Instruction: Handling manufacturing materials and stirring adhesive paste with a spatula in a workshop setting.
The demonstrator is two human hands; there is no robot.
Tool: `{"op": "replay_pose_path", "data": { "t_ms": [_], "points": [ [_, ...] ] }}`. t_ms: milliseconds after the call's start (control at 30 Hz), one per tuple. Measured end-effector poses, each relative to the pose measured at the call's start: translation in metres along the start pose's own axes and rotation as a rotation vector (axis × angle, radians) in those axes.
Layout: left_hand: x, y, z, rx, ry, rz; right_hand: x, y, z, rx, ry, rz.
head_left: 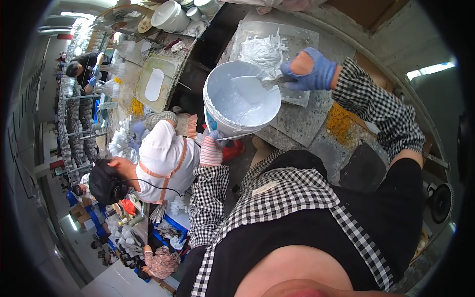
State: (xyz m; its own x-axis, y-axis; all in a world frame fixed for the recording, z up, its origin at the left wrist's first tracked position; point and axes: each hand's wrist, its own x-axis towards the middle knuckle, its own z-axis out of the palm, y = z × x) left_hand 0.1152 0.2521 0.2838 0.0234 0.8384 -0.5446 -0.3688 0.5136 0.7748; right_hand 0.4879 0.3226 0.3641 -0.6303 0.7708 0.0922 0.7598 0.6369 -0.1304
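Observation:
A white bucket [213, 101] is tilted with its mouth toward me, its inner wall smeared with pale wet paste [247, 115] and a flat pale piece inside. My left hand [212, 150], in a pink striped glove, is closed at the bucket's near lower side, by its wire handle [242, 134]. Beyond the rim, a heap of white paste [262, 52] spreads over a grey board [304, 37]. My right hand [310, 70], in a blue glove, is beside that paste with its fingers curled. Whatever it grips is hidden.
Yellow rubber bands [339, 123] lie on the bench to the right. A co-worker in a white top [166, 153] sits close on my left. Another bench holds a tray [166, 67] and white buckets [170, 17]. A fan [439, 203] stands at far right.

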Motion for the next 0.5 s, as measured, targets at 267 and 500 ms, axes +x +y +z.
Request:
{"op": "replay_pose_path", "data": {
  "t_ms": [267, 500],
  "points": [
    [0.007, -0.001, 0.0, 0.111, -0.035, -0.057, 0.022, -0.021, 0.025, 0.182, -0.348, -0.082],
    [-0.012, 0.001, 0.017, 0.096, 0.014, -0.098, 0.023, -0.024, 0.041, 0.499, -0.474, -0.02]
  ]
}}
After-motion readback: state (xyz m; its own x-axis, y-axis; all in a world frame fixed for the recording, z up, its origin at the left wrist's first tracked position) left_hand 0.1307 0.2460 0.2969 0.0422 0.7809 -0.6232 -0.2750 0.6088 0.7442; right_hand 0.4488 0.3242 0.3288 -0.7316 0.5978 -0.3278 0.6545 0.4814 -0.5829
